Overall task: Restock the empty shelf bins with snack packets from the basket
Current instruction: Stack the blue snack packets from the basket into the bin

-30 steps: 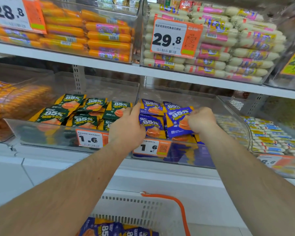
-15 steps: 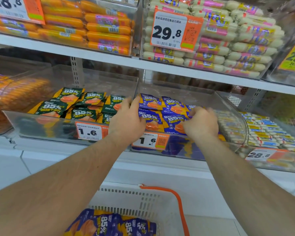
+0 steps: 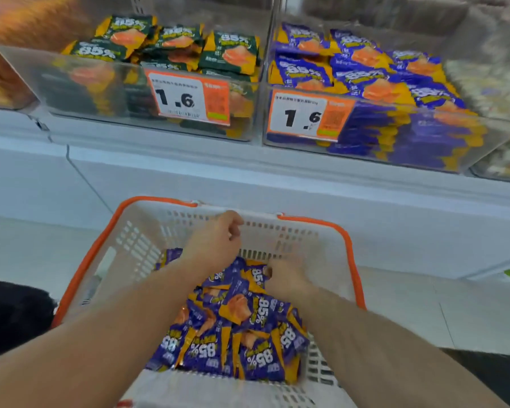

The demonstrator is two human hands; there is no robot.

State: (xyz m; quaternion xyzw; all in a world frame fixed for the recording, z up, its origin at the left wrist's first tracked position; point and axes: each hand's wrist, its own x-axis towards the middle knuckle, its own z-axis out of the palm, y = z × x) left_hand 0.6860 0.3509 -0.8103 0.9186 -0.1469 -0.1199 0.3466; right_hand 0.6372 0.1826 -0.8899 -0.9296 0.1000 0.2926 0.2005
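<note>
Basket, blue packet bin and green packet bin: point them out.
basket point(image 3: 354, 262): head view, orange rim, right side.
blue packet bin point(image 3: 483, 148): head view, clear front wall.
green packet bin point(image 3: 80, 83): head view, clear front wall.

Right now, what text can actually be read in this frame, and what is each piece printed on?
"1.6": price tag on the green packets' bin.
"1.6": price tag on the purple packets' bin.
"85%": purple packets in the basket.
"85%": green packets on the shelf, blurred.
Small print, barcodes and orange tag panels: too blurred to read.

Two orange-and-white price tags point(image 3: 189, 97) reading 1.6 face forward; green packets point(image 3: 230, 53) fill the left bin.
</note>
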